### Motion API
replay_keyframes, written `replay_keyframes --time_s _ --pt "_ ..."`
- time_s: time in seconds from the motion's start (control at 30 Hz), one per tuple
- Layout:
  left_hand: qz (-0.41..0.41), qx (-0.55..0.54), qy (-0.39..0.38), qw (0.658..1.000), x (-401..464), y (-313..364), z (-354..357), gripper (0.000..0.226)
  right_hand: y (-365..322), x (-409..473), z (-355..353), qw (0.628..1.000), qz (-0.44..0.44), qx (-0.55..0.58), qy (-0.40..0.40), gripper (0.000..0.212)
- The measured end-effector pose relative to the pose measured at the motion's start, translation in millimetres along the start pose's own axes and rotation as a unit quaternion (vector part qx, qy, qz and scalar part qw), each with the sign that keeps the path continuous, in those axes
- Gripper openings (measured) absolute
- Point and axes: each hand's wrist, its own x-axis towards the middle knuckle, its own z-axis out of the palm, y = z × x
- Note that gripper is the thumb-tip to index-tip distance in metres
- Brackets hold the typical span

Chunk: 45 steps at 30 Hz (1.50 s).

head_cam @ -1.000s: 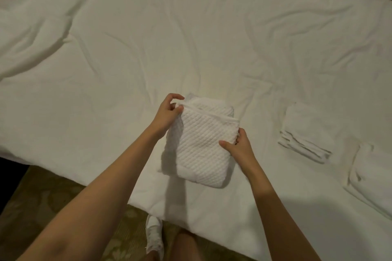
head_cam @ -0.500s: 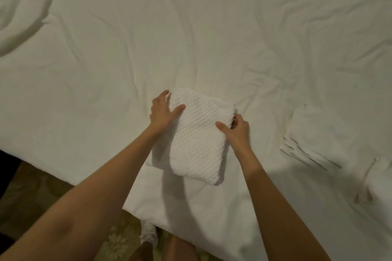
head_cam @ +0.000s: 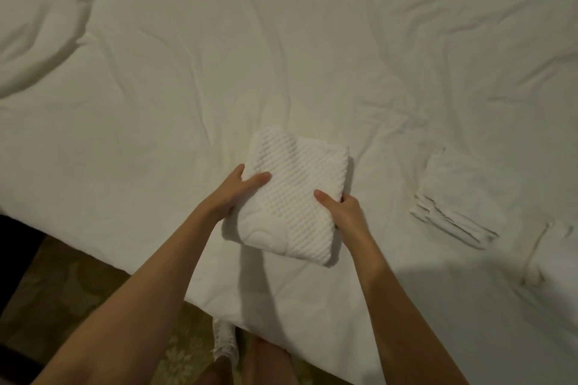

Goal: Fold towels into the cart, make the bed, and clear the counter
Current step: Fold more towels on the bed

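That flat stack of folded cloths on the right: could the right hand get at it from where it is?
Probably yes: only bare sheet lies between the right hand and the stack, though that hand now grips the towel.

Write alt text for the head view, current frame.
Both hands grip a folded white waffle-weave towel on a wrinkled white bed sheet: left hand and right hand on opposite sides. A stack of folded white cloths lies to the right.
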Motion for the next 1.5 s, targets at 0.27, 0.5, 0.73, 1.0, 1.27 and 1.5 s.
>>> replay_keyframes --time_s 0.27,0.5,0.73,1.0,1.27,1.5 --pt "0.081 -0.029 -0.066 0.994 -90.9 20.3 29.2 0.068 -8.1 -90.7 -41.3 0.995 -0.056 0.079 0.009 0.040" --pt "0.130 -0.043 -0.117 0.984 -165.7 6.1 62.9 0.069 33.2 -171.3 -73.7 0.986 -0.111 0.127 0.000 0.041" --pt "0.148 -0.107 -0.119 0.976 -236.9 -27.6 82.5 0.050 77.4 -234.6 -98.0 0.985 -0.129 0.112 -0.038 0.061" --pt "0.158 -0.130 -0.111 0.973 -268.8 -30.1 122.2 0.033 102.4 -272.9 -139.6 0.991 -0.103 0.080 -0.035 0.078" --pt "0.107 -0.226 -0.066 0.966 -244.8 -41.2 217.9 0.049 80.1 -224.7 -222.1 0.991 -0.134 0.001 -0.004 0.056" --pt "0.024 -0.353 0.009 0.935 -187.1 -68.4 352.1 0.042 56.9 -132.0 -322.4 0.972 -0.143 -0.182 -0.048 0.054"
